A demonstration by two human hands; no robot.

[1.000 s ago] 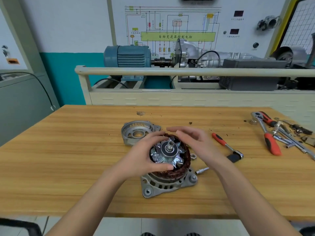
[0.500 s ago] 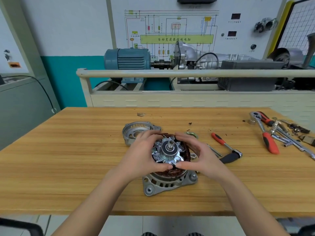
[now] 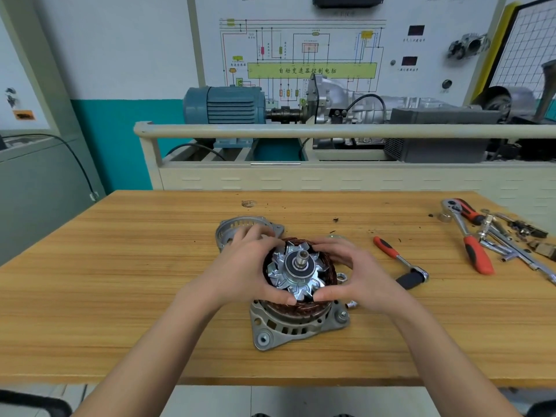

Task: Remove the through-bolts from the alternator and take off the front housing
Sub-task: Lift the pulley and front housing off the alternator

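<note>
The alternator (image 3: 296,323) stands on the wooden table (image 3: 120,281) with its shaft up. Its silver fan, central shaft and copper stator windings (image 3: 296,270) are exposed. My left hand (image 3: 243,266) grips the left side of the stator, thumb at the front. My right hand (image 3: 358,272) grips the right side in the same way. The removed front housing (image 3: 237,227), a round silver casting, lies just behind my left hand, partly hidden by it. A loose bolt (image 3: 351,304) and a nut (image 3: 341,277) lie by my right hand.
A red-handled ratchet (image 3: 398,260) with a black socket lies right of the alternator. Further right lie another red-handled ratchet (image 3: 469,239) and several metal tools (image 3: 511,245). A training bench with a blue motor (image 3: 224,105) stands behind the table.
My right hand came down from above and closed on the right side of the stator. My left hand kept its hold. The camera moved closer.
</note>
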